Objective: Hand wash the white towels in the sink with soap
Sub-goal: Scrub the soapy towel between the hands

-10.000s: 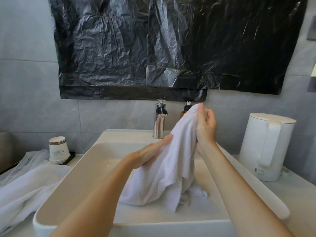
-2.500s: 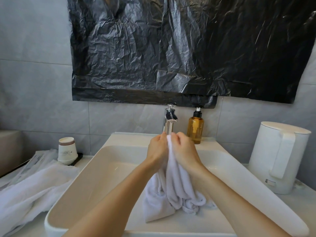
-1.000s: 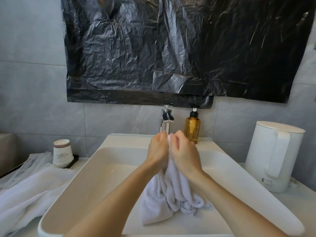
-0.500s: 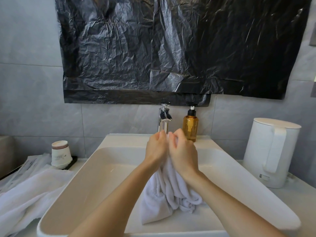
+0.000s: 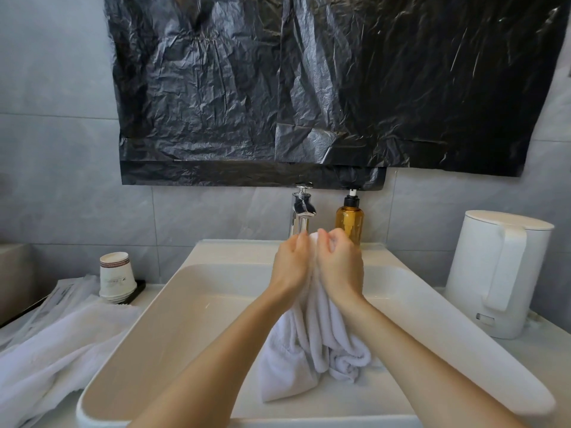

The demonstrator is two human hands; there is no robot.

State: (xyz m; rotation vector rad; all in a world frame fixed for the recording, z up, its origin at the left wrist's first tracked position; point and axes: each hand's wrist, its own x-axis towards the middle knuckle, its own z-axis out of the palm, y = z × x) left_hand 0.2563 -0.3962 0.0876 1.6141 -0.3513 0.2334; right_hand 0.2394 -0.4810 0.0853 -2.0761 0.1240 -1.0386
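Closed together since 10 s ago, my left hand (image 5: 290, 264) and right hand (image 5: 341, 267) grip the towel (image 5: 309, 344); I judge scrubbing underway.

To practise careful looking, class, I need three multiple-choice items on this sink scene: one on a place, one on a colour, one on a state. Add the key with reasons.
1. Where does the soap bottle stand?
A. right of the tap
B. left of the tap
C. inside the sink

2. What colour is the plastic sheet on the wall?
A. white
B. black
C. amber

3. What do the left hand and the right hand do with the towel?
A. both grip its bunched top
B. both lie flat on it
C. neither touches it

Key: 1 A, the bottle stands beside the tap on its right, behind the basin. 2 B, the crumpled sheet is black. 3 A, both hands curl round the towel's top, while its lower end lies in the sink.
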